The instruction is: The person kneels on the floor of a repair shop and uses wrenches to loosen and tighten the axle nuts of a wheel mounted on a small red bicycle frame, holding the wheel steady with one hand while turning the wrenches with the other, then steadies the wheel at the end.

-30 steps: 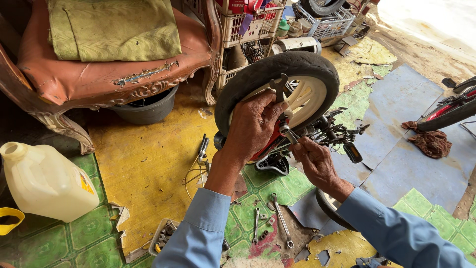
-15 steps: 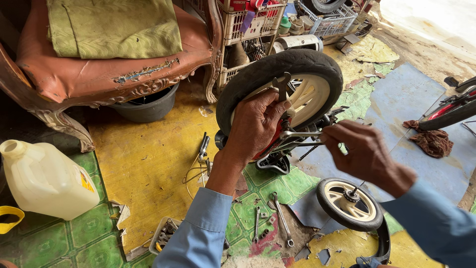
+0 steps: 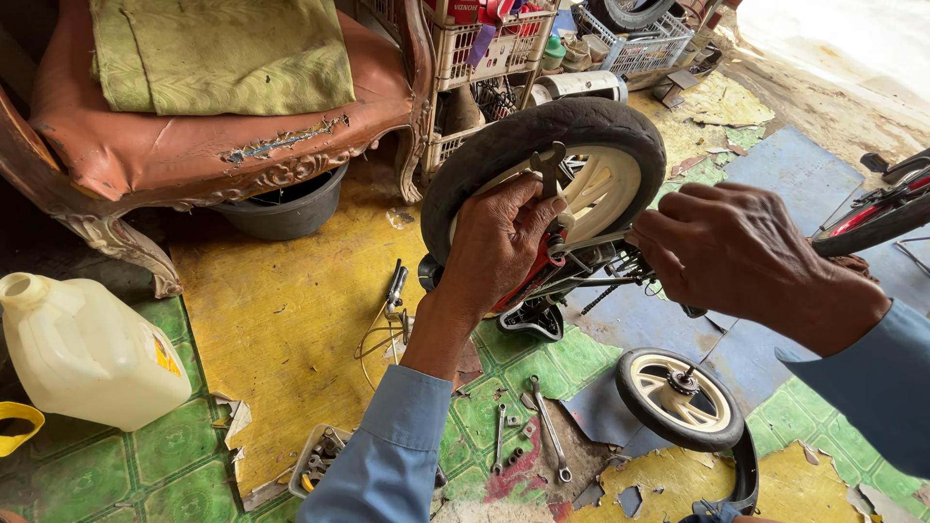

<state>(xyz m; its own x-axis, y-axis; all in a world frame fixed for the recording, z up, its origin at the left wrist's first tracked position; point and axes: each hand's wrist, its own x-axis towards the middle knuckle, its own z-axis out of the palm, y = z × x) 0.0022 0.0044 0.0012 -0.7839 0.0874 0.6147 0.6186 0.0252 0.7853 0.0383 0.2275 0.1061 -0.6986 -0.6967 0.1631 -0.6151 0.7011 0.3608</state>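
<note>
A small upturned bicycle lies on the floor, its black-tyred wheel (image 3: 504, 145) with a cream rim raised toward me. My left hand (image 3: 499, 242) grips a metal wrench (image 3: 547, 169) at the wheel's axle, covering part of the red frame. My right hand (image 3: 736, 252) is closed around the thin metal stay and parts beside the axle, to the right of the wheel. A second, smaller cream wheel (image 3: 678, 397) lies flat on the floor below my right hand.
Several spanners (image 3: 547, 441) lie on the green and yellow floor near a small tray of parts (image 3: 320, 460). A white plastic jug (image 3: 87, 353) stands at left. A worn brown chair (image 3: 203, 136), a dark basin (image 3: 281, 203) and crates (image 3: 484, 48) sit behind. Another red bicycle (image 3: 882, 213) is at right.
My right hand rose from low beside the frame up to the axle stay, uncovering the small wheel on the floor. My left hand stayed on the wrench.
</note>
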